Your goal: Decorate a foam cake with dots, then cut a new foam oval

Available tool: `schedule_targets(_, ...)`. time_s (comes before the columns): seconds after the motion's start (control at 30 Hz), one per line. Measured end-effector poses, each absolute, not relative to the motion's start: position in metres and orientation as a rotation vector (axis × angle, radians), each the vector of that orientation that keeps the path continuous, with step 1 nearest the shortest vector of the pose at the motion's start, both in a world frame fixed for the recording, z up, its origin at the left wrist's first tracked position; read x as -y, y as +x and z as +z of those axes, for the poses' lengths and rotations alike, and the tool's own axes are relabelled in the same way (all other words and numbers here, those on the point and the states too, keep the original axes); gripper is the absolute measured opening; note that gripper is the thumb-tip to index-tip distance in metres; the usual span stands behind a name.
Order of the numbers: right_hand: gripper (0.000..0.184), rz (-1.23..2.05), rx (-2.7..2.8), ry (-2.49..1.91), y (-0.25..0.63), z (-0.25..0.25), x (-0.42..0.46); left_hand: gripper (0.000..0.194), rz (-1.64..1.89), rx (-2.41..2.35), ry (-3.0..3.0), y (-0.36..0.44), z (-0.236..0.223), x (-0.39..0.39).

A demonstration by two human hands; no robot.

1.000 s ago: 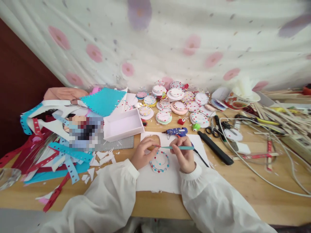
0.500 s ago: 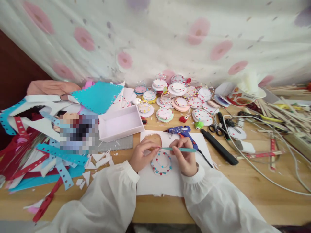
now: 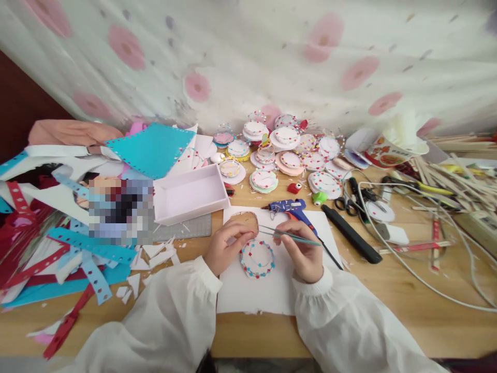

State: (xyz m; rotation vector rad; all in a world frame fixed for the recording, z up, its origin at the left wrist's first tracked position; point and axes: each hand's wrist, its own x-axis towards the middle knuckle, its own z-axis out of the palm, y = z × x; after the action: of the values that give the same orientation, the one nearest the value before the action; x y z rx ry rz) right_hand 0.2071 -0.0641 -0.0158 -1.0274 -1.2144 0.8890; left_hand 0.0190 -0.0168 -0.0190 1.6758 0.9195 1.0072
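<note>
Teal tweezers [image 3: 311,241] are gripped in my right hand [image 3: 305,256], tips apart and pointing left at my other hand. The fingertips of my left hand [image 3: 225,247] are pinched together; a speck of red shows there, too small to name. Just below the hands lies a white paper disc [image 3: 258,259] ringed with red and blue bits. Behind my left fingers is a brown round piece [image 3: 248,221] with a dotted rim, partly covered. Both rest on a white sheet [image 3: 267,300]. A blue glue gun [image 3: 287,207] lies at the sheet's back edge.
A pale open box [image 3: 190,197] and grey cutting mat [image 3: 198,228] sit left, beside paper scraps and punched blue strips [image 3: 93,246]. Several decorated paper discs [image 3: 264,178] crowd the back. Rightward are a black bar-shaped tool [image 3: 351,235], scissors [image 3: 345,205] and a white cable [image 3: 419,274].
The tweezers' tips have parted and drawn back from my left fingertips as my right hand shifted slightly right. My left hand stays pinched. The view has shifted a little.
</note>
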Motion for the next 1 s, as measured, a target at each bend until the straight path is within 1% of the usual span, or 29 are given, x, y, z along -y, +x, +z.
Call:
schedule_targets(0.17, 0.007, 0.846, 1.26, -1.074, 0.2079, -0.0174, 0.0672, 0.017, 1.017, -0.914, 1.695, 0.0192, -0.0198, 0.0166)
schedule_targets(0.33, 0.011, 0.867, 1.283, -1.052, 0.2074, -0.0184, 0.0687, 0.017, 0.994, -0.906, 1.726, 0.0191, -0.0194, 0.0165)
schedule_targets(0.87, 0.012, 0.822, 1.387, -1.016, 0.2082, -0.0188, 0.0674, 0.019, 0.961, -0.879, 1.759, 0.0183, -0.0217, 0.0164)
schedule_targets(1.0, 0.012, 0.815, 1.399, -1.019, 0.2086, -0.0188, 0.0676, 0.022, 0.947, -0.88, 1.759, 0.0167, -0.0204, 0.017)
